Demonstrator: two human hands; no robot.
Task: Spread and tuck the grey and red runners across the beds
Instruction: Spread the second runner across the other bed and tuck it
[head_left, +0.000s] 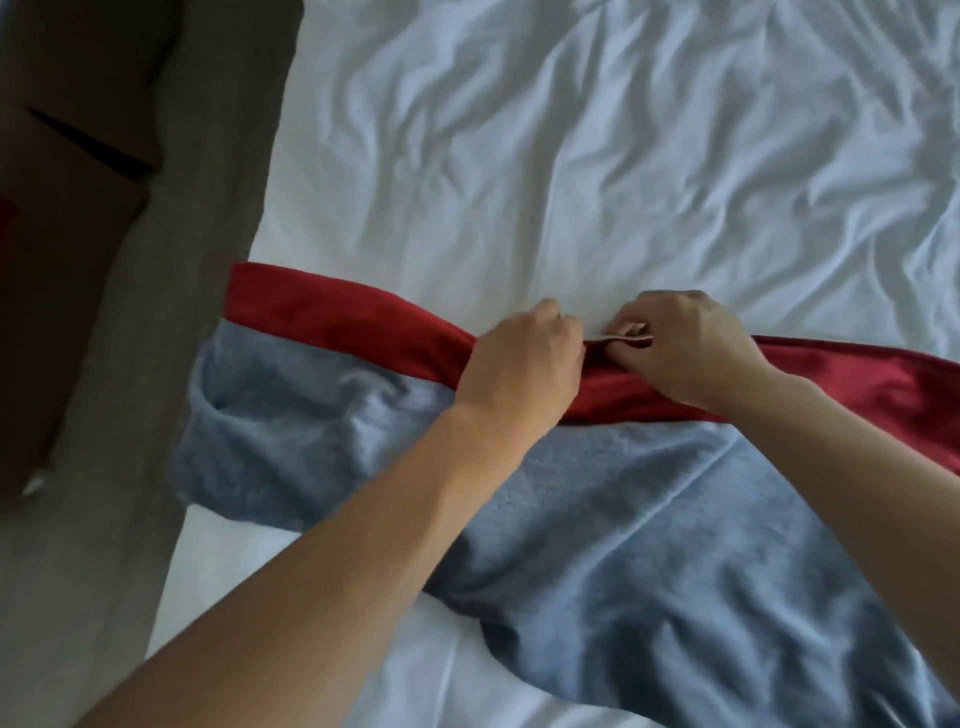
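A runner lies crumpled across the white bed (597, 156). Its grey part (649, 545) spreads toward me, bunched at the left end. Its red band (332, 317) runs along the far edge from the bed's left side to the right frame border. My left hand (519, 364) grips the red band near the middle of the bed, fingers curled over its far edge. Close beside it, my right hand (675, 348) pinches the same red edge, where a thin pale hem shows between the fingers.
The white sheet is wrinkled beyond the runner. A grey carpeted floor (156, 312) runs along the bed's left side. Dark brown furniture (62, 234) stands at the far left, with a small red patch at the frame edge.
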